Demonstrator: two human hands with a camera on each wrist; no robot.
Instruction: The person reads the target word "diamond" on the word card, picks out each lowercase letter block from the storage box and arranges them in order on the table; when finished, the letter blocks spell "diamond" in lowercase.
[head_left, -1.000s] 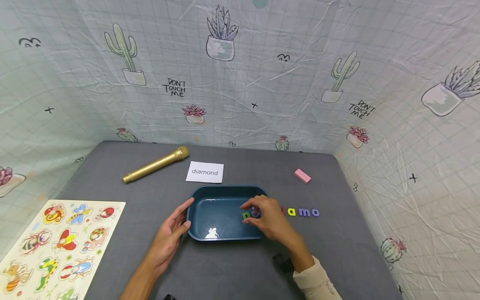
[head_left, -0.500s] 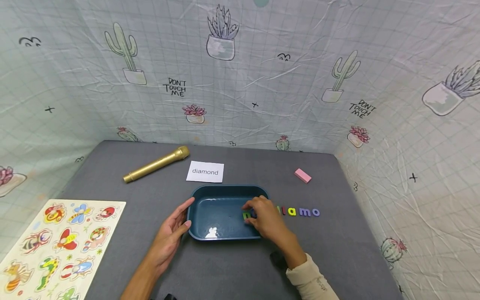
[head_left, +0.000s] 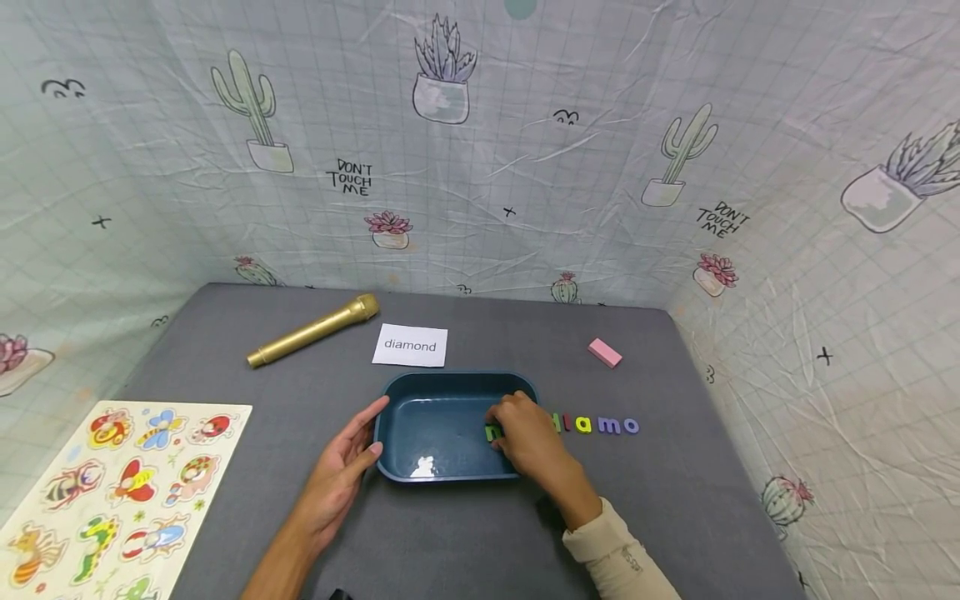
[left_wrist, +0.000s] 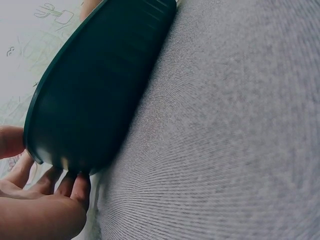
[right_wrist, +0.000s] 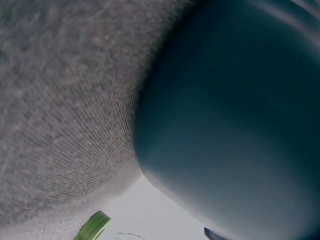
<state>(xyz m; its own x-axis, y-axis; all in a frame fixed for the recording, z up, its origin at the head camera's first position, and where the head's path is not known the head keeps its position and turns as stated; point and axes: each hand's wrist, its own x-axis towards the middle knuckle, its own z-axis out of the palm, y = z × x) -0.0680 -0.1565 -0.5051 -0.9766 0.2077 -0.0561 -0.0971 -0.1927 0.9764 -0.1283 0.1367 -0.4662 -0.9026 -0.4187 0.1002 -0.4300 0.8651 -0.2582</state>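
Note:
A dark teal tray [head_left: 435,442] sits mid-table. My left hand [head_left: 341,479] rests against its left end, thumb and fingers spread at the rim; in the left wrist view, the fingers [left_wrist: 52,180] touch the outer wall. My right hand [head_left: 531,433] reaches over the tray's right end, fingers and thumb bent down inside. Beside those fingertips shows part of a green letter n [head_left: 491,432]; a blue letter seen there earlier is hidden under the hand, and I cannot tell whether it is pinched. Right of the tray, letters [head_left: 583,425] stand in a row reading "diamo".
Behind the tray lies a white card [head_left: 410,345] printed "diamond". A gold microphone [head_left: 313,331] is at the back left and a pink eraser-like block [head_left: 605,352] at the back right. A board with insect pictures [head_left: 127,500] covers the front left. Patterned cloth [head_left: 480,150] hangs around the table.
My right hand has drawn its fingers closer together and lowered over the blue letter, covering it. The green d and red i now show beside the hand. The left hand stays at the tray.

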